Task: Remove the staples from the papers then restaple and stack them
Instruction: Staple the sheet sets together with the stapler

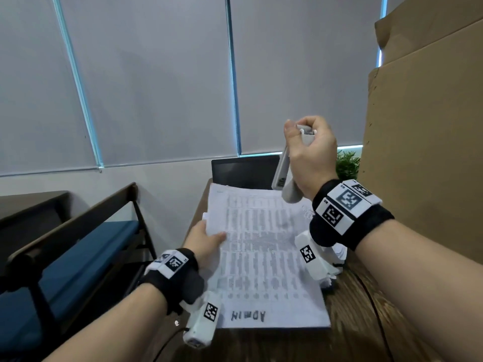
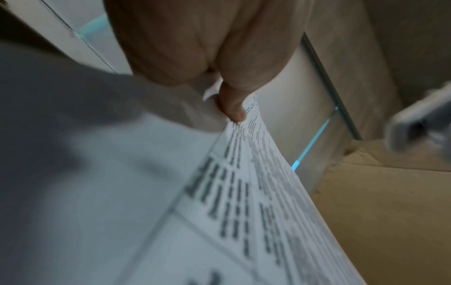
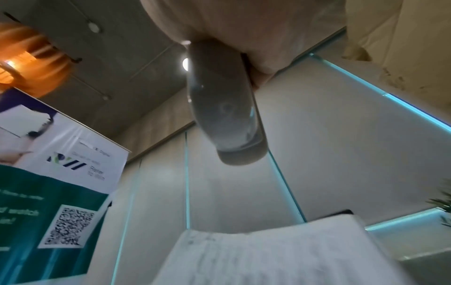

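At papers' left edge, left hand pinches; right hand grips stapler above.

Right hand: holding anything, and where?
Right hand grips the grey stapler by its hinge end, nose hanging down above the papers.

The papers were thin matt white sheets with grey print. The stapler looked smooth grey plastic, faintly glossy. The table showed brown wood grain, beside rough matt cardboard.
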Demonstrator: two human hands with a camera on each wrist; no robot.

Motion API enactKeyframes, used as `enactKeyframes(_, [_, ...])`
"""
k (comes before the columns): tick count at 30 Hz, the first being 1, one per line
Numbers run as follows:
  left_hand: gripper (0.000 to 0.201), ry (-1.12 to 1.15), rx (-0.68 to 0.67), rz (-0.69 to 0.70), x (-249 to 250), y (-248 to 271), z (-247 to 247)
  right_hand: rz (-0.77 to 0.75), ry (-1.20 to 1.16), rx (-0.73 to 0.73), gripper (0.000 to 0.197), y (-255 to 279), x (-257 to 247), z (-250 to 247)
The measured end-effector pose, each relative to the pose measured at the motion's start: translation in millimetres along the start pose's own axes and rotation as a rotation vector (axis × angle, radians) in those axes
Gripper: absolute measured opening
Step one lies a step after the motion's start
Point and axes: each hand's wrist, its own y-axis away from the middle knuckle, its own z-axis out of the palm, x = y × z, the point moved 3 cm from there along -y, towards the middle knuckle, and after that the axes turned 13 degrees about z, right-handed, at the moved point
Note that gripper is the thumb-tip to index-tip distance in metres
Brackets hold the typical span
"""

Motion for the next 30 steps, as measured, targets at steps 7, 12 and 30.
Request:
enactKeyframes(7, [0.034,-0.656,0.103,-0.021,-6.0,-74.8,-75.0,0.521,0.453,-0.368,0.022,12.7,112.0,-6.2])
enactKeyframes(12, [0.035,-0.787,0.088,-0.069,-25.6,-107.5,-84.3,0.819,0.730,-0.659,0.005,25.8,184.4,-6.2])
enactKeyframes(30, [0.043,-1.106,-0.187,-0.369,-148.7,-172.1,-44.0,1.087,1.026,-0.712,0.025,-4.3,270.8,-20.8])
